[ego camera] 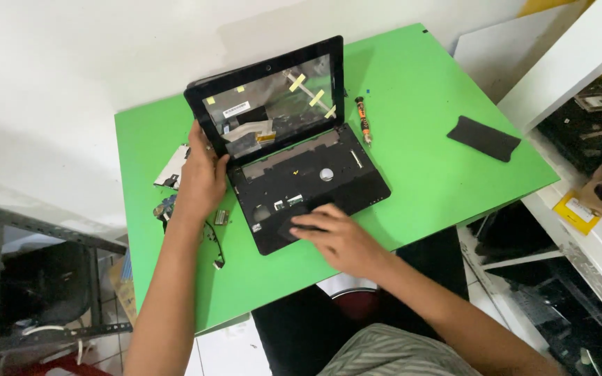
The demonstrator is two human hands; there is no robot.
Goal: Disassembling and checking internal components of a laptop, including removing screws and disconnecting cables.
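On green table (419,104), gutted black laptop (294,146) sits between your hands. Left hand (203,174) clasps lid's left edge, fingers wrapped round bezel. Right hand (336,233) flat, fingers spread, pressing palmrest. Screwdriver (364,120) beyond right hand; loose parts (168,188) just left of left grip.

Centre frame: left hand (202,174) gripped the stripped laptop's (294,139) lid edge; right hand (332,233) rested on its base. Screwdriver (364,120) lay just right.

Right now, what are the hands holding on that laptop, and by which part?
The left hand grips the laptop at the left hinge corner; the right hand rests flat on its front palm rest.
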